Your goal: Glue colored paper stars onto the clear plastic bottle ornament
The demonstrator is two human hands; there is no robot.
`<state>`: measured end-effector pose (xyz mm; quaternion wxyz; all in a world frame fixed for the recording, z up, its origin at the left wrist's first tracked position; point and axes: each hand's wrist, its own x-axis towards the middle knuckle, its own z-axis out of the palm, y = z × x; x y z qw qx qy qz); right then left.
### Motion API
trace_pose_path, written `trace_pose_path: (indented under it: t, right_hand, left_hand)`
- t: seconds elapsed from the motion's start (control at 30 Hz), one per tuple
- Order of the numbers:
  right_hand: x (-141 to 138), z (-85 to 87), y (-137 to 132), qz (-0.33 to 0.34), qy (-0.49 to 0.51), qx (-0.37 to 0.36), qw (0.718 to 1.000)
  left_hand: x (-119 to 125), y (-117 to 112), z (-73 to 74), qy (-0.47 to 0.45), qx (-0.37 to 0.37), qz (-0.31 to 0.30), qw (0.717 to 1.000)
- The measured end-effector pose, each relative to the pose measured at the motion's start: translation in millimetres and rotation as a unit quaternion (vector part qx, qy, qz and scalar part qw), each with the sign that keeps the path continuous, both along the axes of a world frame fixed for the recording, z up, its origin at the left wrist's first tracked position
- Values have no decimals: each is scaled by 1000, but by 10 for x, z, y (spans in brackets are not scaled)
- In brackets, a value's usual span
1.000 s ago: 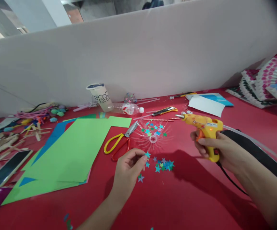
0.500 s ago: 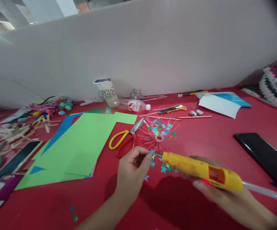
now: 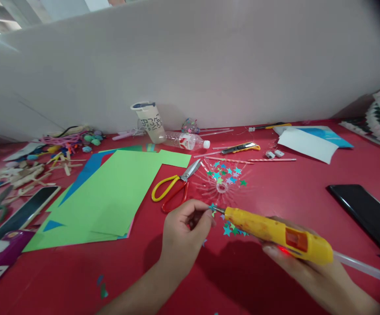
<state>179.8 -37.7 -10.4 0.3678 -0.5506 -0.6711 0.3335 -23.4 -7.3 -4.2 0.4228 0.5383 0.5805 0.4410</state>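
Between the thumb and forefinger of my left hand [image 3: 186,232] is a small blue paper star [image 3: 212,207]. My right hand [image 3: 295,258] is wrapped around a yellow hot glue gun [image 3: 272,229], its metal tip at the star. A clear glue stick [image 3: 364,267] sticks out of the gun's back end, and a red light glows on its underside. Below the tip lie several loose stars [image 3: 229,229] on the red table. Just beyond stands a clear plastic piece [image 3: 222,187], cut into thin strips spread around a ring, with several stars on its far strips.
Yellow-and-red scissors [image 3: 173,183] lie beside green paper sheets [image 3: 111,192] on the left. Behind are a plastic bottle [image 3: 186,141], a cup [image 3: 149,122], and a box cutter [image 3: 241,148]. A black phone [image 3: 360,214] lies right; craft sticks [image 3: 22,175] lie far left.
The view has shifted slightly. The glue gun's tip has come closer to the star in my left hand and now appears to touch it. Both hands keep their hold.
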Motion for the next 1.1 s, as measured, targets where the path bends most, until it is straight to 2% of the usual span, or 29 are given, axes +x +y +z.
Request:
trace_pose_path:
  t: [0.23,0.43,0.87,1.03,1.1]
  right_hand:
    - [-14,-45,-5,6,48,-21,999]
    - [4,-98,-27,-23,54,-23,998]
    - [44,-88,1,41,43,-32,998]
    - [18,-95,-28,-28,54,-47,997]
    - [4,-82,-31,-21,59,-55,996]
  left_hand:
    - [1,3,-1,13,3,-4,1000]
    - [-1,-14,4,13,-1,-8,1000]
    - [-6,-3,-9,16,-2,-5,1000]
    - [-3,-3,-8,17,-4,-4,1000]
    - [-2,-1,-9,16,-3,-4,1000]
